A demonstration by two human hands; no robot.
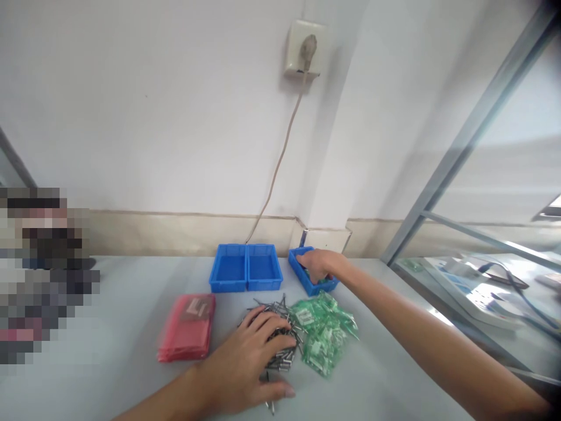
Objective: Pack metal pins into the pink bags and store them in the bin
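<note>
My left hand (248,354) rests over a loose pile of thin silvery metal pins (284,359) that look like rivets. Its fingers and thumb are spread across them. A few stray pins lie beneath the thumb. My right hand (316,264) reaches down into a small blue bin (312,286) by the wall. Its fingertips are hidden inside, and a bit of green shows under them. Crumpled green plastic bags (324,336) with white labels lie between the pile and this bin, with small pieces visible inside some.
Two more blue bins (228,286) (264,285) stand side by side against the wall. A stack of red plastic bags (188,330) is at the left. A metal frame (438,181) rises at the right, with equipment behind it. A cable (284,146) hangs from a wall socket.
</note>
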